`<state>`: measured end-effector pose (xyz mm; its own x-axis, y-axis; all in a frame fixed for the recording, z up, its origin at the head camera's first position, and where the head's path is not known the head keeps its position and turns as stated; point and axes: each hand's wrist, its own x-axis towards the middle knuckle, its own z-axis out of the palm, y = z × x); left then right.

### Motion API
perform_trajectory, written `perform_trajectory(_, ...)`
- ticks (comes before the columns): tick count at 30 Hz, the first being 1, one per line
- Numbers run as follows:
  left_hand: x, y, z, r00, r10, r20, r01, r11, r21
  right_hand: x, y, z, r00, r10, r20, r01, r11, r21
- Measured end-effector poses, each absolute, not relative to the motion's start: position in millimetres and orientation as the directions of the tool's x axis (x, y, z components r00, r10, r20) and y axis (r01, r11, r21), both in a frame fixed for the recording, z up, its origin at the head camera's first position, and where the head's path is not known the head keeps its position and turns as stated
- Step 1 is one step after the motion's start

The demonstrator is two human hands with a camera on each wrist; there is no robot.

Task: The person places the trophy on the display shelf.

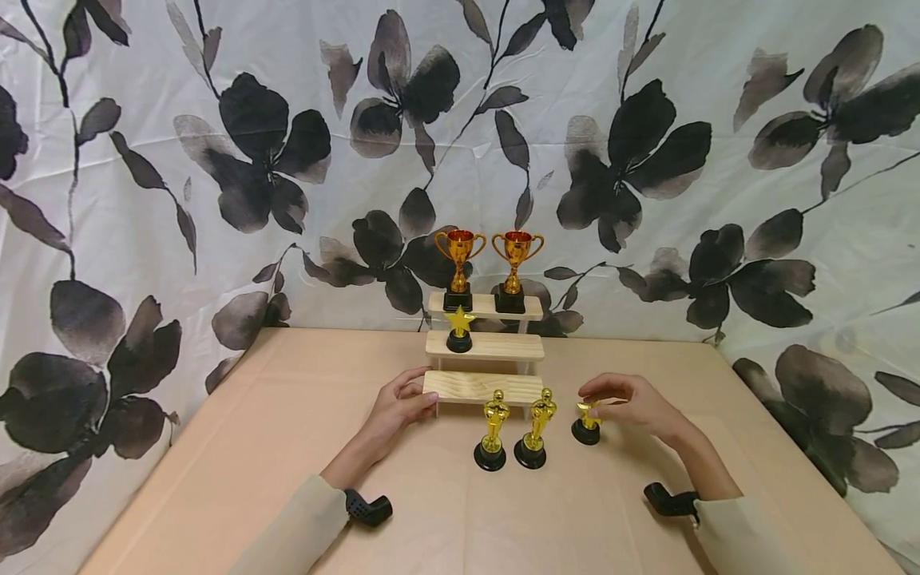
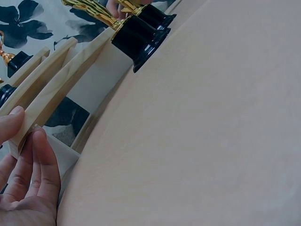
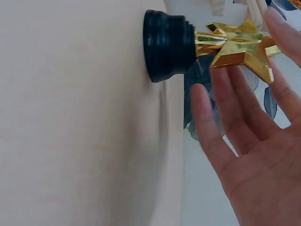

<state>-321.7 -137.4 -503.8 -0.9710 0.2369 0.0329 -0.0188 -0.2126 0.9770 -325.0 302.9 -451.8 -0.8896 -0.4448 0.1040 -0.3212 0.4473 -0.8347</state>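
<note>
Here, right of centre, a gold trophy point(image 1: 586, 432) is upright, its star point(image 3: 241, 44), partly hidden in the head view, pointing right in the right wrist's, with the right hand point(image 1: 632, 404) loosely spread around it and the left hand point(image 1: 399, 404) pinching the central wooden stand point(image 1: 469, 384).

Left hand point(image 2: 34, 195) is pinching the front plank point(image 2: 66, 75) of the wooden stand, thumb above, fingers below. I'm seeing two black-based gold trophies point(image 2: 138, 40) standing near its far end, floral cloth point(image 2: 19, 21) hanging behind.
</note>
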Motion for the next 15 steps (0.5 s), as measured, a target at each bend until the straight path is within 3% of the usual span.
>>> perform_trajectory(15,-322,-135,-503,-0.975,0.223,0.019,-0.027,-0.202,0.979,-326,309,-468,-0.892,-0.45,0.047,-0.302,0.517,-0.801)
